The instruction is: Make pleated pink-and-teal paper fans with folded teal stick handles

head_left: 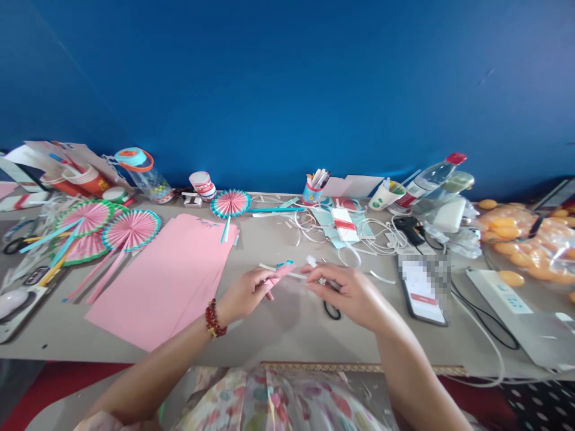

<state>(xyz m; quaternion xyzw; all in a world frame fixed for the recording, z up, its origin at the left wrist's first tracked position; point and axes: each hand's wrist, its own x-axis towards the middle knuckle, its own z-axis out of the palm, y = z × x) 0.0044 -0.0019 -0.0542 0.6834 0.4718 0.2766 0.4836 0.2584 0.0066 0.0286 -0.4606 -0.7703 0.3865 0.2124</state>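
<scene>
My left hand point(249, 291), with a red bead bracelet at the wrist, pinches a folded pink paper piece with a teal edge point(281, 271) just above the grey table point(287, 335). My right hand point(345, 290) is closed in a pinch on a thin white strip point(297, 275) that runs to the folded piece. A small white object point(311, 261) shows at its fingertips. Black scissors handles point(332, 310) lie on the table under my right hand.
A stack of pink paper sheets point(166, 281) lies left of my hands. Finished pink and teal paper fans point(130, 230) sit at the far left, one more fan point(230, 203) at the back. A phone point(423, 290), white cables, cups, a bottle point(429, 178) and bagged oranges point(525, 239) crowd the right.
</scene>
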